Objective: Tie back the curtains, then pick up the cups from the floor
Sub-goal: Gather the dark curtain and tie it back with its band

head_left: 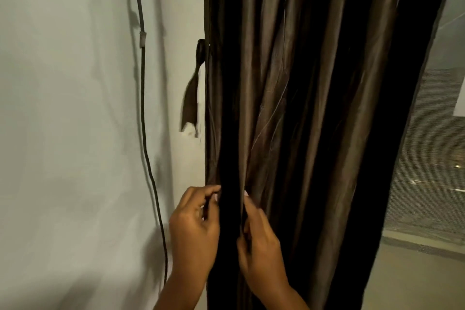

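A: Status on the curtain job?

B: Early. Going left to right: pale painted wall with a thin dark cable running down it. A dark fabric tie-back strip hangs loose from its mount next to the wall-side edge of the curtain, wrapped around nothing. So nothing is tied yet.

A: Curtain itself?

B: The dark brown satin curtain is bunched into vertical folds near the wall, hanging straight down. The mesh-covered window is exposed on the right, so I judge the gathering mostly done.

A: Hands?

B: My left hand is at the curtain's wall-side edge, fingers curled, thumb and fingertips pinching the edge fabric. My right hand is just beside it, closed on a front fold. A dark pleat sits between them.

A: Tie-back versus hands?

B: Well above my left hand, apart from it, on the wall side. I need one hand to go up and get it.

A: Cups?

B: None in view. No floor visible. That step is all still to do.
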